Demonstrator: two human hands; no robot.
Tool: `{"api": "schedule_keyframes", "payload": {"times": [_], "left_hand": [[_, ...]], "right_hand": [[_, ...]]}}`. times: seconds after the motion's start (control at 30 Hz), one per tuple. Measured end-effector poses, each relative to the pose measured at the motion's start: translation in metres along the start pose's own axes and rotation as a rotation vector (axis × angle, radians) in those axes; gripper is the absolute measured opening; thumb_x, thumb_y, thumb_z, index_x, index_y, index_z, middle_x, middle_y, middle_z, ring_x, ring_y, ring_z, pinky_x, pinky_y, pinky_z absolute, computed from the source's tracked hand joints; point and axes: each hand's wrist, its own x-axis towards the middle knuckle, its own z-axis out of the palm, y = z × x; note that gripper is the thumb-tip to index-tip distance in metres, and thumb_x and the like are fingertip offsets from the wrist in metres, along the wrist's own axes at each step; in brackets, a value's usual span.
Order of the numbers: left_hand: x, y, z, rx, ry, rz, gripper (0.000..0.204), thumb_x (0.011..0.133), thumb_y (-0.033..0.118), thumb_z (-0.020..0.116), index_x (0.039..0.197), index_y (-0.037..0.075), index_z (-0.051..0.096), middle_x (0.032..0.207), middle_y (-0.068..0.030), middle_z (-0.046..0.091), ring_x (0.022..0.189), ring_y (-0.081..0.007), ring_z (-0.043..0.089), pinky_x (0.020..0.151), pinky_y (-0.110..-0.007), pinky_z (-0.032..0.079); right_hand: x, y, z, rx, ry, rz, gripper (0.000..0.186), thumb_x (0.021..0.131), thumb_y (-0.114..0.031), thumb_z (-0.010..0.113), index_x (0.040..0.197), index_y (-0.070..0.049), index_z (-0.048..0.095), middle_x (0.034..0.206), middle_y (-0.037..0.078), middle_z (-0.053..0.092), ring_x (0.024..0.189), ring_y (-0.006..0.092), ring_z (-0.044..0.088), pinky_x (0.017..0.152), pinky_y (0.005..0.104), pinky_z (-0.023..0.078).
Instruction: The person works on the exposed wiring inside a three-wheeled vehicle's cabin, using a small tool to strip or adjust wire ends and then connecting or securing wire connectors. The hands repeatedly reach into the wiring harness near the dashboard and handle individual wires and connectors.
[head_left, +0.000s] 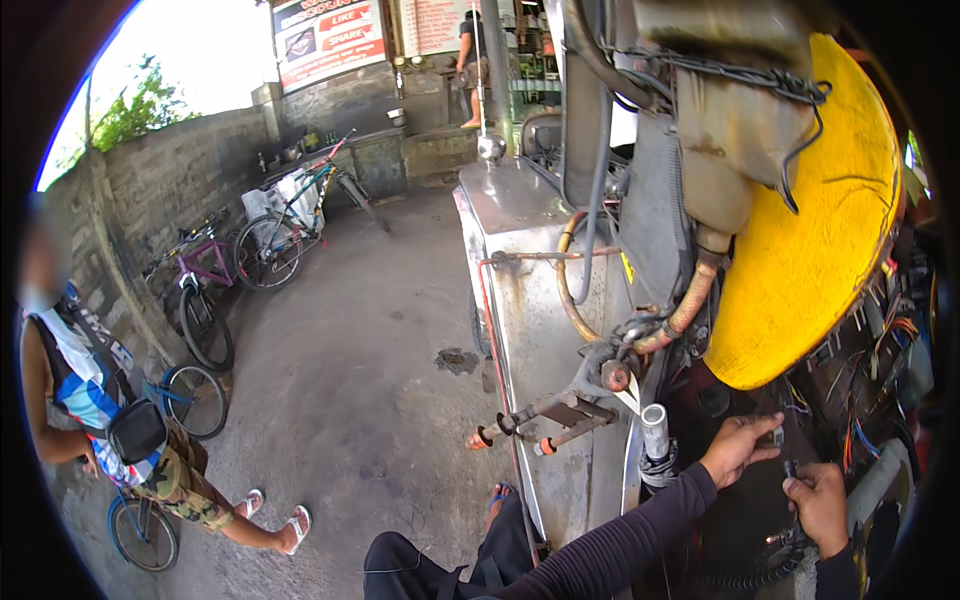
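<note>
My left hand (738,452) is closed, with a small greyish block-like part (774,438) between thumb and fingers; its exact kind is too small to tell. Just below and to the right, my right hand (822,508) pinches a small dark piece (790,469) that looks like a plug or cable end. The two pieces are close but apart. Around both hands lies the dark interior of a vehicle, where loose coloured wires (862,440) hang. A black coiled cable (765,575) runs beneath my right hand.
A yellow curved panel (810,230) rises above my hands. Left of them stand an upright metal tube (655,432), a rusty bracket (560,408) and a metal body panel (520,330). A person (110,410) stands at left near several bicycles (270,250); another person (468,65) is far back.
</note>
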Motion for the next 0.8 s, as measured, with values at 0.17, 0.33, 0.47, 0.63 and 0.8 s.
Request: {"api": "schedule_keyframes", "payload": {"times": [0.17,0.33,0.47,0.63,0.8], "left_hand": [[0.001,0.002,-0.002,0.005,-0.023,0.003,0.037,0.096,0.026,0.072,0.119,-0.003,0.064,0.114,-0.0074,0.065,0.105,-0.0177,0.064,0.091,-0.036,0.059],[0.000,0.002,-0.005,-0.009,-0.017,0.012,0.033,0.097,0.025,0.070,0.115,-0.002,0.067,0.109,-0.0070,0.069,0.099,-0.0173,0.066,0.092,-0.037,0.057],[0.000,0.003,-0.005,-0.002,-0.017,0.012,0.033,0.097,0.025,0.069,0.115,-0.002,0.067,0.109,-0.0066,0.069,0.099,-0.0174,0.066,0.091,-0.037,0.058],[-0.001,0.003,-0.009,0.033,-0.014,0.005,0.034,0.097,0.026,0.070,0.115,-0.002,0.067,0.111,-0.0074,0.069,0.101,-0.0177,0.066,0.091,-0.037,0.058],[-0.005,0.002,0.008,0.003,0.018,0.012,0.032,0.095,0.025,0.072,0.112,-0.001,0.068,0.104,-0.0056,0.068,0.094,-0.0175,0.065,0.087,-0.035,0.059]], "right_hand": [[0.002,0.003,0.001,0.032,0.021,-0.012,0.012,0.084,-0.001,0.067,0.078,0.008,0.064,0.058,0.005,0.058,0.049,0.0107,0.054,0.046,0.0284,0.039],[0.003,0.001,0.002,0.014,0.015,-0.013,0.014,0.083,-0.003,0.068,0.077,0.009,0.064,0.058,0.006,0.059,0.049,0.0113,0.055,0.047,0.0288,0.040],[0.003,0.004,0.002,0.007,0.014,-0.016,0.015,0.083,-0.004,0.068,0.076,0.009,0.064,0.057,0.007,0.059,0.049,0.0119,0.056,0.047,0.0293,0.040],[0.001,0.001,0.004,-0.014,-0.003,-0.025,0.016,0.083,-0.005,0.068,0.075,0.008,0.064,0.057,0.007,0.060,0.049,0.0121,0.056,0.048,0.0299,0.041],[-0.005,0.004,-0.006,-0.102,0.011,-0.058,0.019,0.083,-0.007,0.070,0.076,0.009,0.064,0.056,0.010,0.059,0.049,0.0153,0.057,0.049,0.0334,0.042]]}}
